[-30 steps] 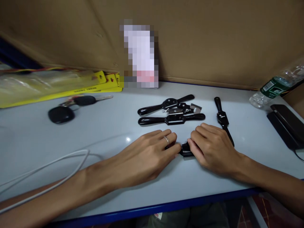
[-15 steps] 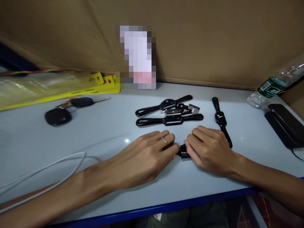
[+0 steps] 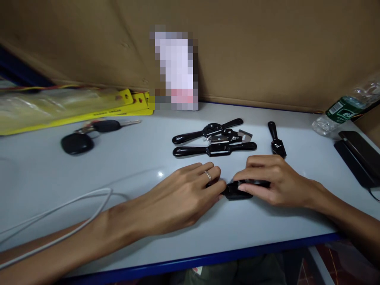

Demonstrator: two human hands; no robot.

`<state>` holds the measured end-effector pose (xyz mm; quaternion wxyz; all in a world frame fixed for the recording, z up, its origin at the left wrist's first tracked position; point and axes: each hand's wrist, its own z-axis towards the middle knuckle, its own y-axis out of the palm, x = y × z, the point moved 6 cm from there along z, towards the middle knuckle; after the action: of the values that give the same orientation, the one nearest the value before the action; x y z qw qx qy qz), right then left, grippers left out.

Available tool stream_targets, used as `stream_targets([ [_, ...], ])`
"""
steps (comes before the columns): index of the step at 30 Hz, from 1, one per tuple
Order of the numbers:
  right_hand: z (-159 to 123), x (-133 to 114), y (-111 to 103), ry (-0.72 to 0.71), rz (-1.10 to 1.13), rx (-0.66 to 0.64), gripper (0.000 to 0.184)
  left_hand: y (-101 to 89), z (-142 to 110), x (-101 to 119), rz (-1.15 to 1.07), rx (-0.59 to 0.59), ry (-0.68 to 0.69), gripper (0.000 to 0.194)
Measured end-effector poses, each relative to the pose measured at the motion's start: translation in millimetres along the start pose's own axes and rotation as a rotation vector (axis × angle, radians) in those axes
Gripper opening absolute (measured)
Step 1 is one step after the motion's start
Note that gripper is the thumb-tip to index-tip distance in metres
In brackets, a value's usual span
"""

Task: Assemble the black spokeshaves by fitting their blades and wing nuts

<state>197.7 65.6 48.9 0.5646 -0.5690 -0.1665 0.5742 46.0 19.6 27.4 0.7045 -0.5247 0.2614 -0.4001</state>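
A black spokeshave (image 3: 237, 192) lies on the table near its front edge, held between my two hands. My left hand (image 3: 192, 190), with a ring on one finger, is closed around its left handle and hides it. My right hand (image 3: 273, 182) pinches at the middle of the tool with thumb and fingers; the exact part under the fingertips is hidden. The right handle shows partly behind that thumb. Farther back lie two more black spokeshaves (image 3: 190, 137) (image 3: 190, 151), with loose metal blades and small parts (image 3: 228, 137) between them. Another spokeshave (image 3: 276, 142) lies to the right, partly covered by my right hand.
Keys with a black fob (image 3: 77, 143) lie at left, before yellow-edged plastic packages (image 3: 74, 109). A white cable (image 3: 97, 194) crosses my left forearm. At right are a plastic bottle (image 3: 344, 111) and a phone on a stand (image 3: 359, 150). Cardboard (image 3: 252, 51) stands behind.
My right hand has come off its fist-like grip over the right handle. It now pinches the middle of the spokeshave. My left hand keeps its hold; the view has shifted slightly.
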Motion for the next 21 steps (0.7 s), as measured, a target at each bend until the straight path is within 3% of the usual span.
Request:
stream_targets([
  [8,0.2,-5.4,16.4,-0.007,-0.206,0.012,0.031,0.5,0.3,-0.2,0.013,0.010,0.000,0.022],
  [17,1.2,12.6,18.8,0.352,0.077,0.010,0.024,2.2,-1.6,-1.2,-0.015,-0.009,-0.007,0.021],
  [21,2.3,12.2,17.8,0.366,0.027,0.033,0.021,1.6,-2.4,-0.3,-0.004,0.002,0.001,0.019],
])
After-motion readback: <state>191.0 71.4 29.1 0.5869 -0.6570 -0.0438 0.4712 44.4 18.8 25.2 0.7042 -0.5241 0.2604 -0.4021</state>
